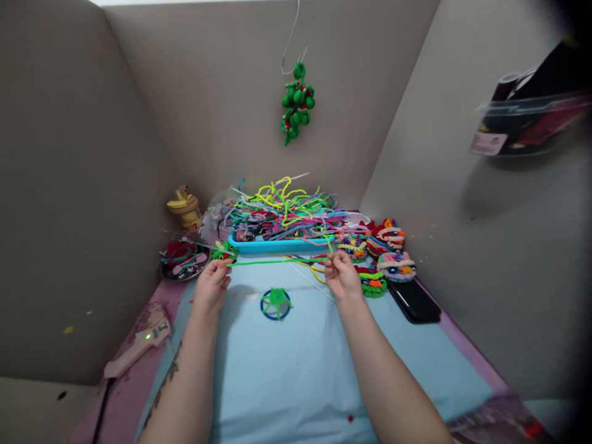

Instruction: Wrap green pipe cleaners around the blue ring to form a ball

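A bright green pipe cleaner is stretched nearly level between my two hands, above the light blue cloth. My left hand pinches one end of it. At the other side my right hand grips it between thumb and fingers, with a short green tail sticking up past them. Below the pipe cleaner, on the cloth, lies a small round piece with a dark blue ring and green spokes. Neither hand touches that piece.
Behind my hands stands a blue tray heaped with colourful pipe cleaners. Several finished fuzzy pieces and a black phone lie at right. A pink glue gun and a metal bowl are at left. Green ornaments hang above.
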Action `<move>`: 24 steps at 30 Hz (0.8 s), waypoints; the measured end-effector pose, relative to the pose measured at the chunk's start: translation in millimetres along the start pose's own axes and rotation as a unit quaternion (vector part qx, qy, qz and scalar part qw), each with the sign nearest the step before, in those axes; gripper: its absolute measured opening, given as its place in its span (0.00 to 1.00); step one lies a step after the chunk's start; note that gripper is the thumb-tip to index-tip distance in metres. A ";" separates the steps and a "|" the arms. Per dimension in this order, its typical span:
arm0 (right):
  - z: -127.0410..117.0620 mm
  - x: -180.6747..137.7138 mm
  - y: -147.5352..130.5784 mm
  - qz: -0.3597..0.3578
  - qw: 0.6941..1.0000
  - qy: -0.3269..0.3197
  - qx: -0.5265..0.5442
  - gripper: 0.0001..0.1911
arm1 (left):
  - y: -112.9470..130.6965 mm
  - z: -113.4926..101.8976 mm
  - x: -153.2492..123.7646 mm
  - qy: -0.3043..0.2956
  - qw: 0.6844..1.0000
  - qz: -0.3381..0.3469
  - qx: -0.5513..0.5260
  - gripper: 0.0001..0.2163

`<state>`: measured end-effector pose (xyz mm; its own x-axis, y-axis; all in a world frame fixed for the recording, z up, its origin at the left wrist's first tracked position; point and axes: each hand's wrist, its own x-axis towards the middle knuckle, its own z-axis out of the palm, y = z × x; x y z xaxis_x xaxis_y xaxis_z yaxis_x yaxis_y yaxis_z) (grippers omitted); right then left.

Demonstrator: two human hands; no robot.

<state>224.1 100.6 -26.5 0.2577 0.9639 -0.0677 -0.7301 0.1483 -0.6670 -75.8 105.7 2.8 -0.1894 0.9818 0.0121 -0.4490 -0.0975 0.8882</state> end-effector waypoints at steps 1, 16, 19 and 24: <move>-0.7 0.6 1.0 -0.002 1.000 0.005 -0.011 0.12 | 0.0 2.0 -1.5 -0.006 1.000 -0.008 -0.017 0.12; 4.6 -5.1 2.5 -0.032 0.999 -0.014 -0.031 0.11 | -14.7 15.2 -4.1 0.081 0.995 0.021 -0.048 0.11; 5.6 -7.6 2.5 -0.032 0.999 -0.010 -0.017 0.11 | -15.9 14.0 -2.7 0.084 0.995 0.025 -0.050 0.11; 1.6 -3.3 3.9 -0.028 0.999 0.004 -0.019 0.11 | -16.7 14.3 -3.0 0.068 0.997 0.010 -0.046 0.10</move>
<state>219.4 98.3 -27.7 0.3029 0.9524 -0.0345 -0.6891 0.1939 -0.6982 -55.2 106.7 -5.5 -0.3125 0.9492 -0.0375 -0.5211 -0.1383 0.8422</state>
